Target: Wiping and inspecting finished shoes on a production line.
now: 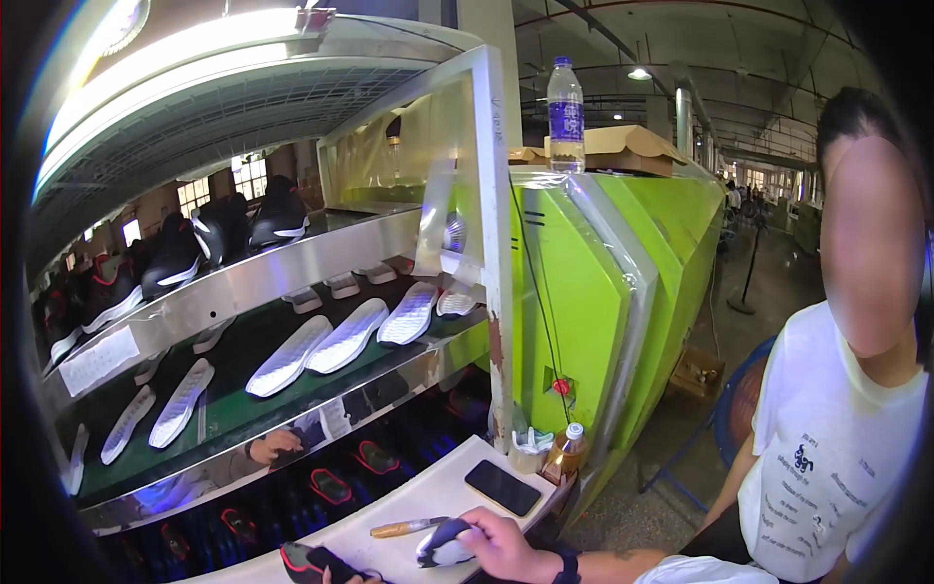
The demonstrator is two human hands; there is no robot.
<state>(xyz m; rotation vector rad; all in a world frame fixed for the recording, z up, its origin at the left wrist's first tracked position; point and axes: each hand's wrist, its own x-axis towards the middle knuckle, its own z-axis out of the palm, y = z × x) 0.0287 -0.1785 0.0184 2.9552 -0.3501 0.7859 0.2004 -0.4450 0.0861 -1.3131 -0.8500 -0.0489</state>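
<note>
Right hand (504, 547): fingers closed on white-and-dark rounded sole-like piece (446, 547). Leftward, black red-trimmed shoe (309, 562) slants down-right, nearer left hand (366, 579); its grip unclear.

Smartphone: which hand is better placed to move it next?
Probably the right hand: it is nearer the smartphone, though holding a dark-and-white shoe piece. The left hand, at a black-and-red shoe, is farther.

Pinched in my fingers (479, 529), a smooth shoe part (445, 547); beside it, wooden-looking tool handle (393, 529), glossy phone screen (504, 487), matt tabletop (433, 492).
</note>
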